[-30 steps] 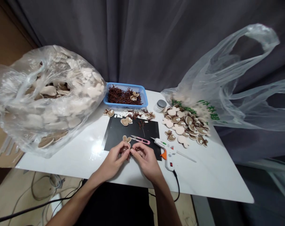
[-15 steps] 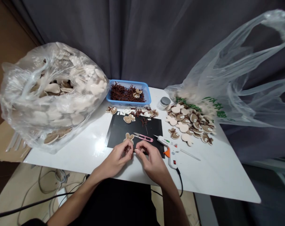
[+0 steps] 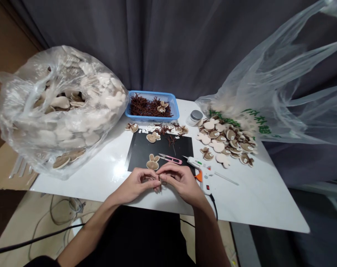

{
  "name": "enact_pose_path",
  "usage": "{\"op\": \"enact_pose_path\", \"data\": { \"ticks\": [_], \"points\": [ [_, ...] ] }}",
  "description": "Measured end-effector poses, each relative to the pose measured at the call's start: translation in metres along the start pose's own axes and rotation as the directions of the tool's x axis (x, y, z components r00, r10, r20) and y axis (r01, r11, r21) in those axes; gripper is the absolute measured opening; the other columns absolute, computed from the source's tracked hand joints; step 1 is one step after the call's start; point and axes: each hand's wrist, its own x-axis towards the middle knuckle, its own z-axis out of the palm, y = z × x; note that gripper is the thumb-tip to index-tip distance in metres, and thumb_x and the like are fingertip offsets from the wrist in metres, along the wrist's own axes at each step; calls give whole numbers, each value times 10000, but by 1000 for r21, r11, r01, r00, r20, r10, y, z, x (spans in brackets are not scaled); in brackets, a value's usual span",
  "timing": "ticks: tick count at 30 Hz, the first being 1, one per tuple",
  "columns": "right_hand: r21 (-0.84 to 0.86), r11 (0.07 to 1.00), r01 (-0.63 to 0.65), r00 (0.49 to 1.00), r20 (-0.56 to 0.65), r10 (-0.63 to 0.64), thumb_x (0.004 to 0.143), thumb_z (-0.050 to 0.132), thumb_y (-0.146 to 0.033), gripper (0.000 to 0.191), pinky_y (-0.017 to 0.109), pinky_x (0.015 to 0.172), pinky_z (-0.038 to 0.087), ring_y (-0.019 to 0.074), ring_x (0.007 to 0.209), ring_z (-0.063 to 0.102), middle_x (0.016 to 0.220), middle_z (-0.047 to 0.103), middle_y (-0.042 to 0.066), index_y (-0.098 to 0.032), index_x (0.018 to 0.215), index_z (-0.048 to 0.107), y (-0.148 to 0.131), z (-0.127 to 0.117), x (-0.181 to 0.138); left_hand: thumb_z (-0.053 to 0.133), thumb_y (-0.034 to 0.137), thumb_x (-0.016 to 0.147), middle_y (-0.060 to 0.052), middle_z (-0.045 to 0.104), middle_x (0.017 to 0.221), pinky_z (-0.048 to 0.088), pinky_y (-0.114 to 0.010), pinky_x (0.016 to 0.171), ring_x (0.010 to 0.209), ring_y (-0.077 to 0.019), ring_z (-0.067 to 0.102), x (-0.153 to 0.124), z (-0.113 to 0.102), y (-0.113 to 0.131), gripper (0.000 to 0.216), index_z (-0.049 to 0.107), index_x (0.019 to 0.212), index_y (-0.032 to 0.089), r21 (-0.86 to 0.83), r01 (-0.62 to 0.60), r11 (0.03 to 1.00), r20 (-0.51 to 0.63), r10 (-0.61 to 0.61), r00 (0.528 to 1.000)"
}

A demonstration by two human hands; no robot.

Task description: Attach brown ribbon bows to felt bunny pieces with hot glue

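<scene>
Brown cord, a thin dark twisted piece, sits pinched between both hands at the near edge of the black rectangular mat; a short end hangs down toward the person, the rest is hidden by fingers, so its long axis cannot be told with certainty.

Left hand: fingers curled narrow, thumb and forefinger tips closed on the cord from the left.

Right hand: fingers bent close together, tips meeting the left hand's, gripping the same cord from the right.

Beige rabbit-shaped felt piece: flat on the mat just beyond the hands, ears pointing away from the person.

Pink-handled thread snips: lying on the mat, just right of the rabbit piece, blades pointing left.

White hot-glue gun with orange trigger: on its side at the mat's right edge, nozzle pointing left and away.

Blue plastic mesh basket: far side of the white tabletop, holding brown cord bows.

Heap of finished beige rabbit pieces: right of the mat.

Large clear plastic bag of plain beige pieces: on the left.
</scene>
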Motion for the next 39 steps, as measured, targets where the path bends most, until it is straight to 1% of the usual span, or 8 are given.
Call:
{"op": "enact_pose_path", "data": {
  "ticks": [6,11,15,21,24,27,33,39],
  "points": [
    [-4,998,-59,998,-31,58,873,812,-392,182,317,701,520,195,733,659,795,738,25,-215,840,782,4,1,1,816,539,880,-82,776,779,572,-350,795,756,-199,708,1,0,-3,377,800,803,170,22,34,999,-41,-33,999],
    [139,988,-62,990,-115,79,855,827,-456,262,301,648,541,172,668,644,779,705,9,-214,841,726,9,8,3,851,525,855,-69,762,802,575,-336,776,744,-188,706,3,7,-11,377,798,913,156,-73,12,997,-129,-21,991],
    [226,973,-55,987,-135,87,832,856,-494,317,305,632,567,175,646,661,764,701,10,-214,863,710,13,11,3,840,538,870,-64,746,796,586,-334,781,751,-190,712,5,12,-10,391,781,879,151,-108,-30,994,-170,12,985],
    [237,970,-55,991,-107,82,841,861,-487,317,303,641,571,174,647,666,740,698,14,-202,855,723,16,9,-1,882,484,848,-47,741,789,578,-291,756,737,-168,709,6,14,-9,353,764,886,153,-193,-20,981,-113,-2,994],
    [231,972,-51,994,-80,72,874,836,-479,300,305,646,568,176,650,668,726,690,9,-207,862,709,15,9,-4,848,519,876,-39,720,750,565,-279,741,711,-158,692,6,17,-9,380,768,864,148,-216,-18,976,-92,-2,996],
    [226,974,-30,994,-94,52,896,808,-495,307,312,646,572,183,653,674,715,684,7,-213,876,688,14,9,-4,824,533,895,-35,697,708,551,-276,713,668,-149,664,8,22,-9,405,768,822,138,-198,-45,979,-151,14,988],
    [186,982,22,984,-179,12,904,790,-510,323,301,630,573,172,640,675,752,679,7,-211,885,668,16,13,0,848,523,875,-2,663,671,520,-263,654,609,-132,625,15,33,-18,393,727,885,149,-233,-110,966,-259,47,965],
    [234,972,18,990,-139,15,931,756,-538,346,303,604,571,160,576,657,723,644,-16,-222,902,617,14,20,4,811,549,905,3,647,697,505,-258,634,590,-116,593,16,36,-22,418,658,836,166,-260,-188,947,-320,100,942]
  ]
}}
